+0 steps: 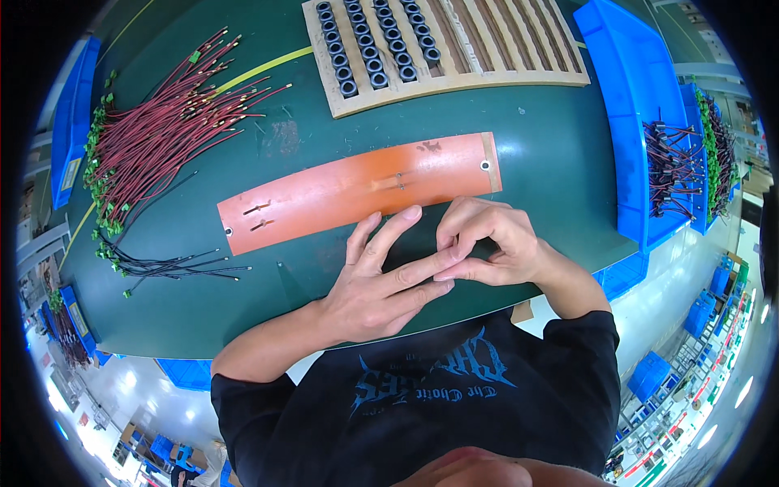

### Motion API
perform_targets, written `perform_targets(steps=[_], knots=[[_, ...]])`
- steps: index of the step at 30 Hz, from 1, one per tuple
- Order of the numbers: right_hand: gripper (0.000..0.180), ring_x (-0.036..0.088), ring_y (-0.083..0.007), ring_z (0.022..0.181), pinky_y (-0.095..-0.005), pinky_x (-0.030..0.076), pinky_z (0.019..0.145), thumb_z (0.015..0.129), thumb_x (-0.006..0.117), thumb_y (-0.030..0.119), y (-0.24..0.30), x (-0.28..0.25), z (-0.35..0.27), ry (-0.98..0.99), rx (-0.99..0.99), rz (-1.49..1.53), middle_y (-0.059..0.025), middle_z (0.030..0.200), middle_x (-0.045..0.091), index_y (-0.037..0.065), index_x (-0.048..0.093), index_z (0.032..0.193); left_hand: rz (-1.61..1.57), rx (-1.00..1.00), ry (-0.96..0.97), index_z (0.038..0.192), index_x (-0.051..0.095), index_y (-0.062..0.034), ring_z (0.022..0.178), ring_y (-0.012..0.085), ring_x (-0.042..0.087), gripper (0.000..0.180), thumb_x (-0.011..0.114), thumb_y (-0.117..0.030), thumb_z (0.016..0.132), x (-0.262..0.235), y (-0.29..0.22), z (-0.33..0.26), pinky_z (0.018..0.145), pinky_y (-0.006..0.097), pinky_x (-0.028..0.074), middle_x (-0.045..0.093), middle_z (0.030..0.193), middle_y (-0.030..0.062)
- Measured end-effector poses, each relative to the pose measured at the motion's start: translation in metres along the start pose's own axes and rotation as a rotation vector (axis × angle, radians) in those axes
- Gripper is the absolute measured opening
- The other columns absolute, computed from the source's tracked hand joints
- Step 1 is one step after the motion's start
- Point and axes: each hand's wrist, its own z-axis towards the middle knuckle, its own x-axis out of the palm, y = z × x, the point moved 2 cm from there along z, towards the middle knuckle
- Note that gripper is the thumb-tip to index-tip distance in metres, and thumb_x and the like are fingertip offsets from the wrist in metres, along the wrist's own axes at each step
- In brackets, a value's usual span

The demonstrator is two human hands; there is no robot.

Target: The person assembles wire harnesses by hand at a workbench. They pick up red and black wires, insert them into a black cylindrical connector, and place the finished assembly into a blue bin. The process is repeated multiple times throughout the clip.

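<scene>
My left hand (381,286) and my right hand (497,241) meet fingertip to fingertip over the table's near edge. My right thumb and index finger are pinched together. The left thumb and index finger press in against them, while the other left fingers spread away. Anything between the fingertips is hidden or too small to make out. Just beyond both hands lies a long orange strip (324,203), slightly curved, with an eyelet near each end. Two dark slots with small pieces in them show near its left end, and small metal bits sit near its middle.
On the green table (535,162), red wires (174,122) with green connectors lie at left, black wires (174,266) nearer. A wooden rack (454,81) holding rows of dark ring-shaped parts stands at the back. A blue bin (629,138) at right borders dark wired parts (673,170).
</scene>
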Motion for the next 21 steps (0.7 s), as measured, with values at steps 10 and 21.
perform_targets(steps=[10, 21], knots=[[0.031, 0.067, -0.0250, 0.082, -0.0360, 0.055, 0.071, 0.082, 0.086, 0.005, 0.001, 0.000, 0.001, -0.003, -0.015, -0.076, -0.0112, 0.096, 0.070, 0.004, 0.064, 0.104, 0.072, 0.062, 0.105, 0.115, 0.077, -0.0175, 0.148, 0.0426, 0.037, 0.034, 0.081, -0.014, 0.081, 0.003, 0.007, 0.001, 0.116, 0.060, 0.034, 0.051, 0.155, -0.0047], [0.030, 0.062, -0.0224, 0.074, -0.0334, 0.049, 0.063, 0.079, 0.088, 0.005, 0.002, -0.003, 0.004, 0.026, -0.018, -0.145, -0.0104, 0.097, 0.066, 0.000, 0.071, 0.103, -0.216, 0.004, 0.216, 0.124, 0.076, -0.0248, 0.145, 0.0421, 0.040, 0.046, 0.083, -0.013, 0.080, -0.002, 0.009, 0.011, 0.113, 0.058, 0.042, 0.041, 0.162, -0.0009]])
